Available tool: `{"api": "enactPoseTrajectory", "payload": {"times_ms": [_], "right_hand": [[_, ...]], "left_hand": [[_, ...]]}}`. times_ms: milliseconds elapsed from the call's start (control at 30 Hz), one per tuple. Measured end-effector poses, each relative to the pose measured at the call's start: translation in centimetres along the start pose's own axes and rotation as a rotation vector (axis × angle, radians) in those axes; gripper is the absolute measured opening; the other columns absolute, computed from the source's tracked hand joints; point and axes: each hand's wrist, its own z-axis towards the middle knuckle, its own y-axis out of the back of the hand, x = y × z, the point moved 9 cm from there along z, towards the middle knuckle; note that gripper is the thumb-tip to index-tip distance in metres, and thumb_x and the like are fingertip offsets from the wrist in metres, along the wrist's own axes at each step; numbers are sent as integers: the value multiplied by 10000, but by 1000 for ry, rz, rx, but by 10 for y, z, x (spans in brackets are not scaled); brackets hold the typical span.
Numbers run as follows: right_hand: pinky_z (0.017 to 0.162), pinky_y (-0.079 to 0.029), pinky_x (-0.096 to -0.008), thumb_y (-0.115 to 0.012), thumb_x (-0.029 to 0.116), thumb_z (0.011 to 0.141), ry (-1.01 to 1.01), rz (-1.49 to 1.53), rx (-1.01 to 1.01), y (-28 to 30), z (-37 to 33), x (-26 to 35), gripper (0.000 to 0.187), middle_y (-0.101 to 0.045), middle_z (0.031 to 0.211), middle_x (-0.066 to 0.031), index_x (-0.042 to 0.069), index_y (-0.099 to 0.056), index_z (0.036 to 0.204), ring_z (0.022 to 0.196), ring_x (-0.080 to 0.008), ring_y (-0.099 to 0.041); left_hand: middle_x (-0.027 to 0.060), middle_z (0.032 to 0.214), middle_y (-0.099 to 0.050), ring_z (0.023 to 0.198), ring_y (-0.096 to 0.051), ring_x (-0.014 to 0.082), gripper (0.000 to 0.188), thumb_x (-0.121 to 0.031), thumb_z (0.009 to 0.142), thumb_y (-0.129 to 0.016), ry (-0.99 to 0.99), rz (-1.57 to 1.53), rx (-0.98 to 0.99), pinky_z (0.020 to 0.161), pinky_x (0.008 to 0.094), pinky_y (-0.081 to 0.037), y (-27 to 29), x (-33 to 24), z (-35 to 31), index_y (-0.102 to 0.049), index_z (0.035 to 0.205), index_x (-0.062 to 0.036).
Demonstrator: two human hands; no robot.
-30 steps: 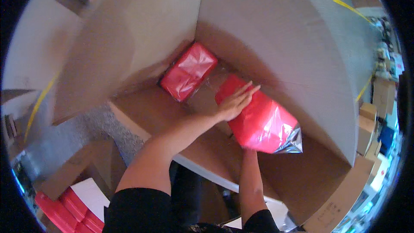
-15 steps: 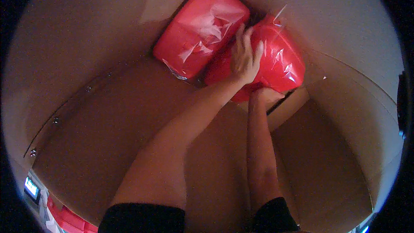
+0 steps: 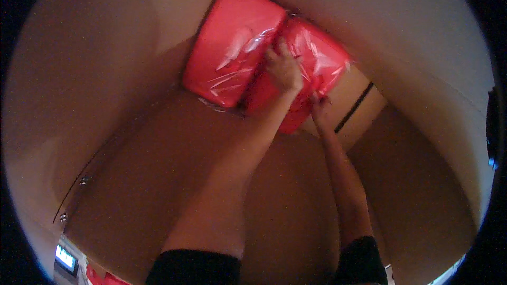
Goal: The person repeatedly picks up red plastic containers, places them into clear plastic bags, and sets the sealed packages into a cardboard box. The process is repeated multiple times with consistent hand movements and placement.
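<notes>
Two red, soft-looking packages in clear, shiny plastic wrap lie side by side in the far corner of a large cardboard box. My left hand (image 3: 286,69) rests on the right package (image 3: 318,55), its fingers spread near the seam between the two. Beside the left hand's fingers is the left package (image 3: 232,37), flat against the far left wall. My right hand (image 3: 320,105) is at the near right edge of the right package, touching or very close to it. Its fingers are partly smeared, so their grip is unclear.
High cardboard walls (image 3: 422,37) surround both arms. A dark slot (image 3: 354,108) runs across the lighter cardboard right of the packages. Outside the box at lower left are a lit screen (image 3: 65,256) and more red items (image 3: 103,277).
The right package has turned and settled flatter against the left one and the far wall. My right hand has come out from beneath its near side; my left hand has shifted slightly left.
</notes>
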Motion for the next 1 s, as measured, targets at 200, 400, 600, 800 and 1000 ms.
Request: {"api": "enactPoseTrajectory", "payload": {"times_ms": [200,400,600,800,1000], "right_hand": [[770,-465,-315,-555,484,918,-96,424,310,-21,17,-22,631,-615,1136,-103,45,-459,1362,883,-209,-573],[979,-451,-417,-485,309,983,-121,358,596,15,-151,17,510,-503,1360,-133,55,-402,1417,1098,-298,-583],[1037,-394,-421,-521,473,930,205,-126,171,217,-294,98,580,-574,1258,-231,14,-543,1286,1213,-371,-518],[966,-448,-377,-512,294,978,312,499,-548,342,-541,69,353,-654,1139,-145,-3,-626,1133,1079,-276,-603],[938,-474,-373,-539,358,941,-374,926,-739,200,-833,-122,365,-663,1122,-133,76,-638,1150,1073,-281,-619]], "left_hand": [[181,1559,-141,1400,-253,398,629,-175,906,-566,-94,429,244,1016,487,-429,-4,38,-19,-292,1471,-133],[202,1383,-420,1267,-416,397,549,-377,908,-549,-37,724,652,986,489,-438,62,8,-51,-416,1355,-89],[209,1234,-538,1161,-517,369,461,-405,899,-548,-657,925,826,947,466,-455,123,-213,-171,-545,1183,-43],[217,1086,-656,1054,-618,341,470,-434,891,-548,-1286,925,787,909,442,-472,161,-386,-340,-673,1011,3],[168,1013,-632,873,-602,293,327,-227,1008,-441,-1621,-140,1045,798,400,-488,175,-362,-622,-571,1147,39]]}}
